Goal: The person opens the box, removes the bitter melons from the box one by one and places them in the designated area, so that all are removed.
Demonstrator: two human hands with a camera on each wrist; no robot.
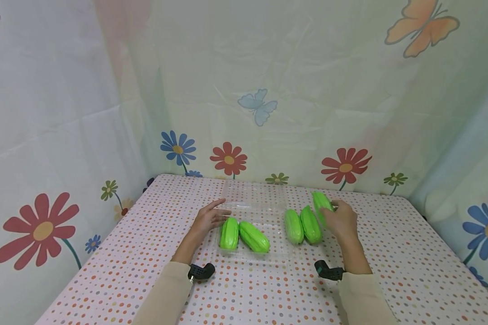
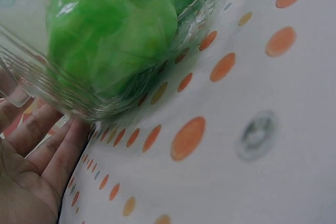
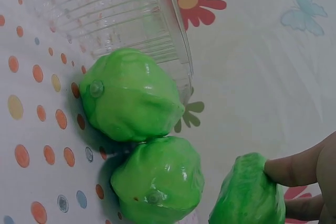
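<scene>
A clear plastic container point(image 1: 276, 262) with its lid point(image 1: 254, 192) folded back lies on the table. Inside are two bright green, ridged, gourd-like toy vegetables, one upright in view point(image 1: 229, 234) and one slanted point(image 1: 254, 237). My left hand point(image 1: 208, 218) is at the container's left side, fingers extended; in the left wrist view the fingertips point(image 2: 79, 129) meet its clear wall. To the container's right, two more green gourds point(image 1: 294, 226) point(image 1: 311, 225) lie side by side. My right hand point(image 1: 343, 222) pinches another green gourd point(image 3: 247, 192) between thumb and fingers, right of that pair.
The table is covered by a dotted cloth point(image 1: 248, 298). Behind it hangs a curtain point(image 1: 301, 135) printed with flowers and butterflies, which also closes off both sides. A small dark object point(image 1: 148, 183) shows at the table's far left edge.
</scene>
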